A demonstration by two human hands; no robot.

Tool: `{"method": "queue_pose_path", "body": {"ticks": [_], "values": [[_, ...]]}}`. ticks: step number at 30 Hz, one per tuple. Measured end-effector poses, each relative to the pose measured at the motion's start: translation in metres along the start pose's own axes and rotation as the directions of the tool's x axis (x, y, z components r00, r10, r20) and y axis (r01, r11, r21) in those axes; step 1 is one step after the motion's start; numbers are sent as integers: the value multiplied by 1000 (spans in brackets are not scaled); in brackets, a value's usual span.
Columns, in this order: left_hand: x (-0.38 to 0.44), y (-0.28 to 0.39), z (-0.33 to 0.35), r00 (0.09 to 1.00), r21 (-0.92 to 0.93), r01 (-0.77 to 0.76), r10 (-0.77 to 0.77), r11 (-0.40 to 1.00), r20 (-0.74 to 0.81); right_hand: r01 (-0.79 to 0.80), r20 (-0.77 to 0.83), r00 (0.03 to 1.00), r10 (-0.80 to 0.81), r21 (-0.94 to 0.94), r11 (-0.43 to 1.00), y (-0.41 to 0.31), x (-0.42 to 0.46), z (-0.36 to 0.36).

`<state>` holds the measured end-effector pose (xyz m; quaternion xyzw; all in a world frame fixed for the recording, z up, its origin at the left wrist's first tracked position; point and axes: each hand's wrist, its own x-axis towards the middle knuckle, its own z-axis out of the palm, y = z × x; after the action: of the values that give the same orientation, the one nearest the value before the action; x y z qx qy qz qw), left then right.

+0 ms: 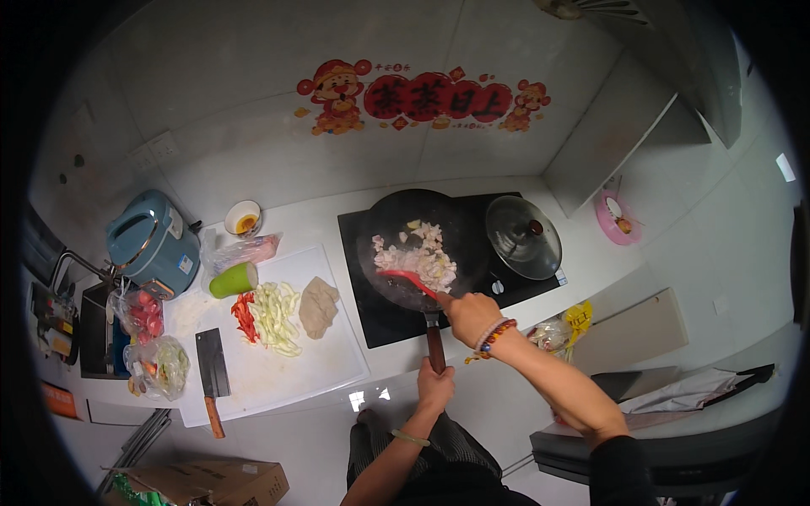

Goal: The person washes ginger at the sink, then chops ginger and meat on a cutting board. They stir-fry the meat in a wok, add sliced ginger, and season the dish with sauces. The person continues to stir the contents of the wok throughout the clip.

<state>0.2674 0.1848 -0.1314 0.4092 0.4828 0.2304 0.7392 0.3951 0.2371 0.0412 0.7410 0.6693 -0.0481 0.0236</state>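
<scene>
My left hand (435, 384) grips the brown handle (435, 348) of a black wok (380, 221) that sits on a black cooktop (354, 310). In my right hand (473, 319) is a red spatula (414, 278), its blade down among pale chopped meat pieces (417, 256) in the wok. A few yellowish bits lie with the meat. Right of the wok, a glass lid (522, 234) with a brown knob rests on the cooktop.
Left is a white cutting board (278, 386) bearing a cleaver (214, 367), sliced pale-green vegetable (275, 316), red pepper strips (243, 316), a cut green gourd (233, 280) and a beige cloth (318, 307). Beyond stand a blue rice cooker (152, 243), a bowl (243, 218) and bagged vegetables (157, 367).
</scene>
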Motion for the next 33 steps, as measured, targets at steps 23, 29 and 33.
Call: {"method": "queue_pose_path", "body": {"ticks": [23, 29, 33], "values": [[7, -10, -2, 993, 185, -69, 85, 980, -80, -190, -215, 963, 165, -98, 977, 11, 56, 54], [5, -12, 3, 997, 132, -36, 44, 991, -58, -239, -218, 951, 218, -76, 968, 11, -12, 58], [11, -25, -1, 990, 169, -99, 114, 981, -79, -306, -254, 923, 290, -22, 952, -4, -59, 18]]}}
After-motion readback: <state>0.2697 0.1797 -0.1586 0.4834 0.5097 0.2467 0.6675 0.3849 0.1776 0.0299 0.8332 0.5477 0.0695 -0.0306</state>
